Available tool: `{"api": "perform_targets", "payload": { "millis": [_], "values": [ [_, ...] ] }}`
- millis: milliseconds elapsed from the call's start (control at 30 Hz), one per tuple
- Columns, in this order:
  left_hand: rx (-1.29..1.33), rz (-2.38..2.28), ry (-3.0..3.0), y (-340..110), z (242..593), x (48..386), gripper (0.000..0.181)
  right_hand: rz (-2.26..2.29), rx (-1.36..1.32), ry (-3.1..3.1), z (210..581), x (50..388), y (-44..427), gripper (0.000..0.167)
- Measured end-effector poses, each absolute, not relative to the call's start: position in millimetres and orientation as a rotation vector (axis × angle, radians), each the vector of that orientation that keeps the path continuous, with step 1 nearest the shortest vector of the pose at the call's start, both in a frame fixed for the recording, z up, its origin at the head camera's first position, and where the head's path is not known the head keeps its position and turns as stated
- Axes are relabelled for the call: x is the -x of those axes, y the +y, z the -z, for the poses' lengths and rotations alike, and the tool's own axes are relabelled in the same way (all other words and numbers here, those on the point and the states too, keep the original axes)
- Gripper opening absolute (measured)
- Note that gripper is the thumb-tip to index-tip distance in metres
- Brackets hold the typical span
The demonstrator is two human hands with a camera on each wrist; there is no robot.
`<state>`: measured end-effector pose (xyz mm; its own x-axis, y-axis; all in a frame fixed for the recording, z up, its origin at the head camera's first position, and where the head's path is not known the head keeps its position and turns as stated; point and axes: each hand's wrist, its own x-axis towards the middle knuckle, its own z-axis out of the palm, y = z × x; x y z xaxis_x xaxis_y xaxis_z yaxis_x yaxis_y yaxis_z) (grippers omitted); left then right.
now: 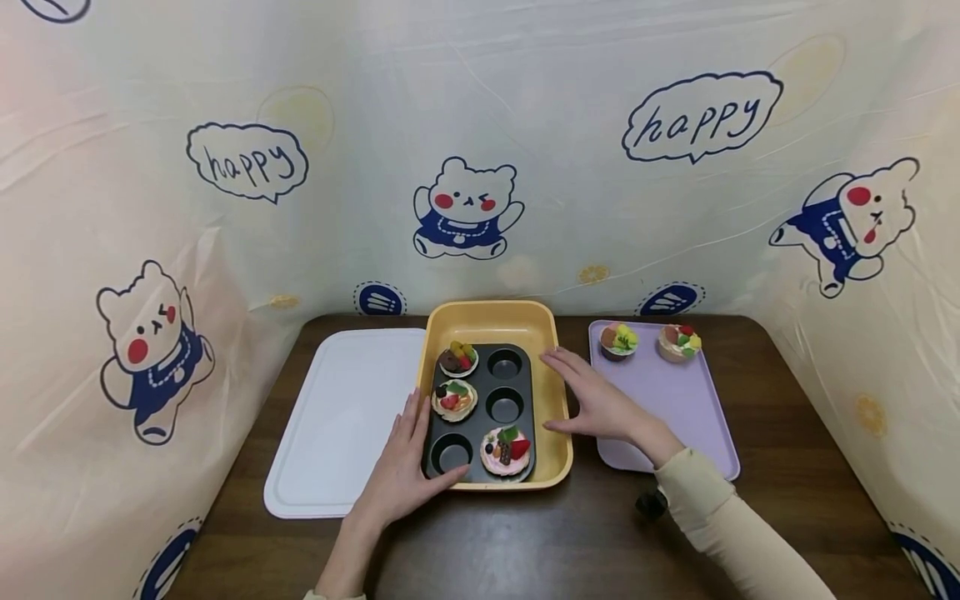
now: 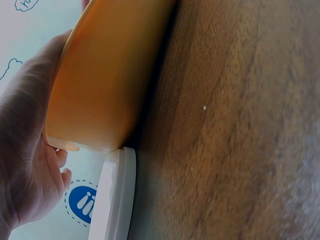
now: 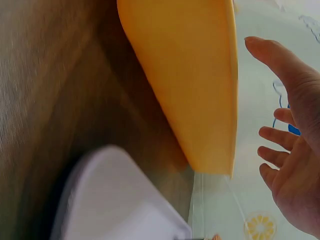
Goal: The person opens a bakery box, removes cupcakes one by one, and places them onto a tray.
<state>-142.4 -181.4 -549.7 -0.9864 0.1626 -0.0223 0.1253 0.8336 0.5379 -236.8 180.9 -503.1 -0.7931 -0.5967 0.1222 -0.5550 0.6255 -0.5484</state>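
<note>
A yellow plastic bin (image 1: 487, 315) stands mid-table with a dark muffin tin (image 1: 480, 423) inside. In the tin's left column sit a fruit-topped chocolate tart (image 1: 458, 359) and a cream fruit tart (image 1: 454, 401); a pink-cream tart (image 1: 505, 452) fills the front right cup. The other cups show bare. My left hand (image 1: 405, 471) rests at the bin's front left corner, fingers extended along the left side, thumb over the front rim. Beside the right rim my right hand (image 1: 596, 400) is spread, fingers apart and holding nothing; the right wrist view shows a gap between its thumb and the bin (image 3: 195, 75).
On the right lies a purple tray (image 1: 660, 408), two fruit-topped cupcakes (image 1: 618, 341) at its back. A white tray (image 1: 337, 417) lies left against the bin. A small black object (image 1: 651, 504) is near the right sleeve. Printed cloth (image 1: 465, 100) hangs behind the table.
</note>
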Motion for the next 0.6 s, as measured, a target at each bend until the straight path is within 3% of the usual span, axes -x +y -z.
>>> {"api": "perform_targets", "payload": {
  "millis": [333,600],
  "values": [
    [-0.232,-0.855,2.947,-181.6,549.3,142.1,0.133,0.785,1.135,2.601,498.8,215.9,151.3,0.114],
    [-0.242,-0.849,2.946,-181.8,549.4,143.1,0.133,0.714,1.207,2.536,502.5,208.2,128.2,0.108]
  ]
}}
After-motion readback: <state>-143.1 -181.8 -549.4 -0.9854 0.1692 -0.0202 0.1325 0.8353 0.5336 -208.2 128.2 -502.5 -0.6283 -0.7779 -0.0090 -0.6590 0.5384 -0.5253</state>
